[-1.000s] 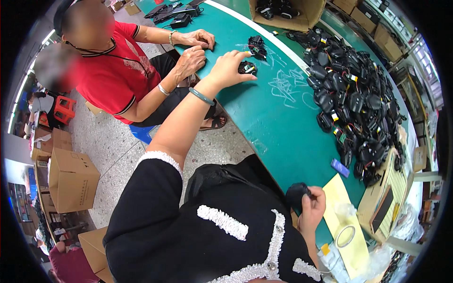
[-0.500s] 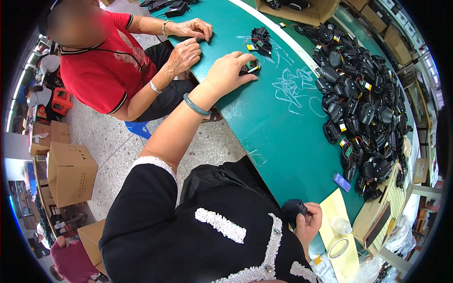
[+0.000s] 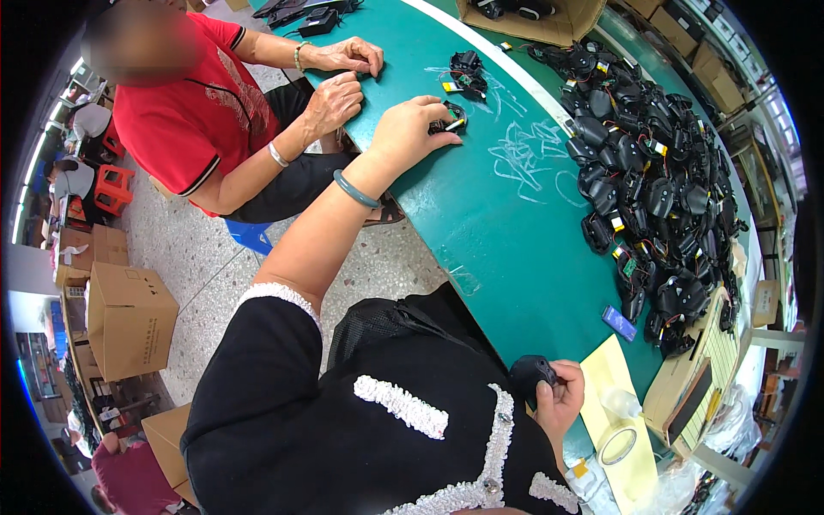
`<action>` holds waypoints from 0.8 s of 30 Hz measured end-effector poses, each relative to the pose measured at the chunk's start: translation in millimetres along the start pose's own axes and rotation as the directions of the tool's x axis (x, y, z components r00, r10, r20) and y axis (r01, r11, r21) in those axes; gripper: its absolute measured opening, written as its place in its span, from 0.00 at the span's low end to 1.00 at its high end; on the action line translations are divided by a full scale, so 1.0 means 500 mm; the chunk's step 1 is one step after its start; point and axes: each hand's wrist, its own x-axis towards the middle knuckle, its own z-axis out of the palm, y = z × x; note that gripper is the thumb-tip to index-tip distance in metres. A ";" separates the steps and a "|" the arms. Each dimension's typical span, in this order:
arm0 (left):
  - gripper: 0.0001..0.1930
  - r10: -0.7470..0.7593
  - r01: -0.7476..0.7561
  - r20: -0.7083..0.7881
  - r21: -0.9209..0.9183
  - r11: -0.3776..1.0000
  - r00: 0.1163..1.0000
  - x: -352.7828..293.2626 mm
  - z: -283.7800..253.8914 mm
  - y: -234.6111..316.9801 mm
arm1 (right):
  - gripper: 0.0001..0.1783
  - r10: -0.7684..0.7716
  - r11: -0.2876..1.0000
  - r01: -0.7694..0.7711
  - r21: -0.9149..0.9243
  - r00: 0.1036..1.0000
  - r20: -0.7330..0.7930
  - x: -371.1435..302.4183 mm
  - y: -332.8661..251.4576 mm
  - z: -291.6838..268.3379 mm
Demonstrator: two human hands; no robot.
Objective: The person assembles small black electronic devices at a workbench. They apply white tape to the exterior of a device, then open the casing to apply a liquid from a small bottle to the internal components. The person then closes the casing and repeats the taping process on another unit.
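Note:
My left arm stretches forward over the green table. My left hand has its thumb and fingers closed around a small black device with a circuit board resting on the tabletop. A similar black assembly with wires and a yellow-ended battery lies just beyond it. Close to my body, my right hand grips a rounded black plastic housing at the table's near edge. The palm side of both hands is partly hidden.
A large heap of black wired housings covers the table's right side. Nearby are a purple-blue small box, yellow paper and a tape roll. Across to the left sits a co-worker in a red shirt, hands on the table edge.
The view has shifted slightly. My left hand still holds the device at nearly the same spot, and my right hand keeps the black housing with little visible movement.

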 end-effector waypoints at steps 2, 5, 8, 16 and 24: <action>0.17 -0.031 0.031 0.009 -0.024 0.999 0.999 0.001 -0.001 -0.003 | 0.17 0.003 1.000 -0.003 0.000 1.000 -0.001 0.001 0.000 0.000; 0.17 -0.007 0.007 -0.053 -0.006 1.000 0.999 -0.001 0.005 -0.008 | 0.17 0.002 1.000 -0.002 -0.004 1.000 -0.001 0.001 0.003 -0.002; 0.21 -0.009 0.007 -0.085 -0.018 1.000 0.996 -0.005 0.005 0.003 | 0.17 -0.003 1.000 0.003 0.003 1.000 -0.009 -0.001 0.003 0.000; 0.18 -0.049 0.049 -0.003 -0.007 0.999 0.999 -0.001 -0.001 0.002 | 0.17 0.008 1.000 -0.008 0.000 1.000 -0.016 0.000 0.003 0.001; 0.16 -0.071 0.071 -0.008 -0.007 0.997 0.997 0.003 0.003 -0.007 | 0.16 -0.001 1.000 0.001 -0.003 1.000 -0.015 -0.001 0.011 -0.002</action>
